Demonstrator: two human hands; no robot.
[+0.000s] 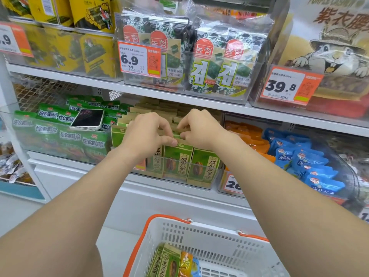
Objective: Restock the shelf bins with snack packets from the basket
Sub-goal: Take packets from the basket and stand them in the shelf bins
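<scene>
A clear shelf bin on the lower shelf holds upright green-and-kraft sunflower seed packets. My left hand and my right hand meet above the bin's middle row, fingers pinched on the top edge of a seed packet there. Below, a white basket with orange handles holds two more green seed packets, an orange packet and a blue one beside it.
A phone lies on green snack packets in the left bin. Orange packets and blue packets fill the bin at right. Seaweed packs and price tags stand on the shelf above.
</scene>
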